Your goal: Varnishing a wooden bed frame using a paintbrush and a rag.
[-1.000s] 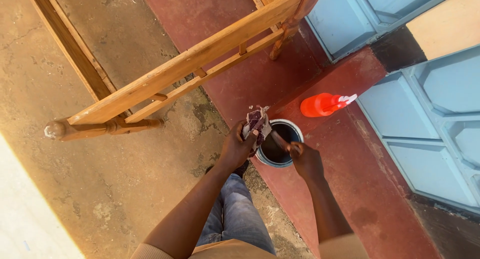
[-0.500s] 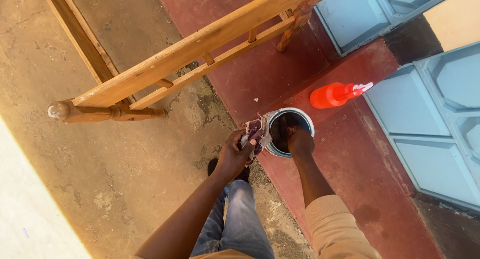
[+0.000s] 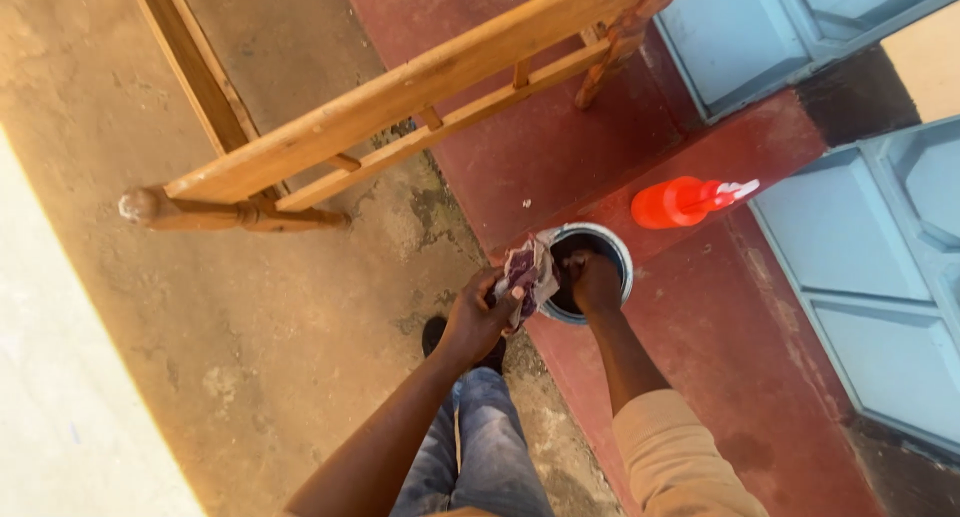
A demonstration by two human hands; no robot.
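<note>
Right hand (image 3: 594,281) now dips into the round metal tin of dark liquid (image 3: 612,245), fingers hidden, grip unclear; a second ago above it. Left hand (image 3: 478,315) clamps the stained rag (image 3: 527,271) beside the tin's rim.

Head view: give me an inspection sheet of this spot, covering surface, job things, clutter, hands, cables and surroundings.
Surface: rough concrete ground on the left, a raised red step on the right.
Job's things: round metal can of dark liquid standing on the step's edge; stained rag bunched beside its rim.
Clutter: orange spray bottle lying on its side on the step.
Hands: left hand in a closed grip on the rag; right hand reaches down into the can, its grip hidden.
Cables: nothing seen.
Surroundings: bare wooden furniture frame spanning ground and step; pale blue panelled doors on the right; the person's jeans and dark shoe below.
</note>
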